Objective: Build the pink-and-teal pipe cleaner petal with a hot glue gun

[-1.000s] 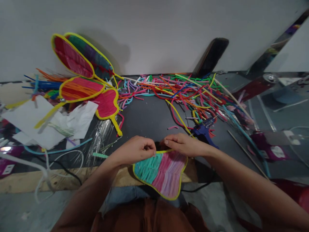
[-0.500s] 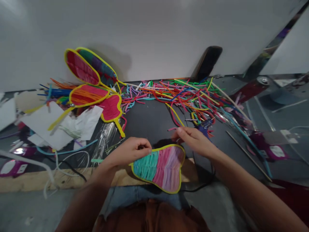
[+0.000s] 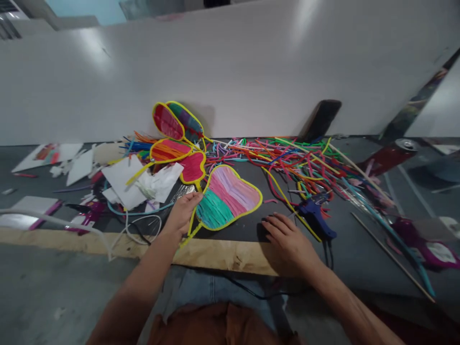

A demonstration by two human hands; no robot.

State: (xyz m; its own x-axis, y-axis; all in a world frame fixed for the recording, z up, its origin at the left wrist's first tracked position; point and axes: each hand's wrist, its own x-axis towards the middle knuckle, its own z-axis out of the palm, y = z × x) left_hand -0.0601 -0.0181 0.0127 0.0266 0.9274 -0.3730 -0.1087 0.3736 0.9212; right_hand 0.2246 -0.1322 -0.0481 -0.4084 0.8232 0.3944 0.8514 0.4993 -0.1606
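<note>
Dark worktop (image 3: 247, 229): the striped panel (image 3: 230, 194) has swung forward over it, in the left hand (image 3: 185, 211) alone, leaving the right hand (image 3: 287, 237) free.
Left fingers pinch its edge tightly; right fingers spread loosely, nothing visible in them. Beyond these, far right, a red can (image 3: 390, 157) hides its contents.

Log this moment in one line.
left hand: holds striped panel by edge; right hand: open, holding nothing visible; blue glue gun: beside right hand

Dark phone (image 3: 321, 120) leaning on pale wall (image 3: 237, 72); red can (image 3: 386, 159) farther right.
</note>
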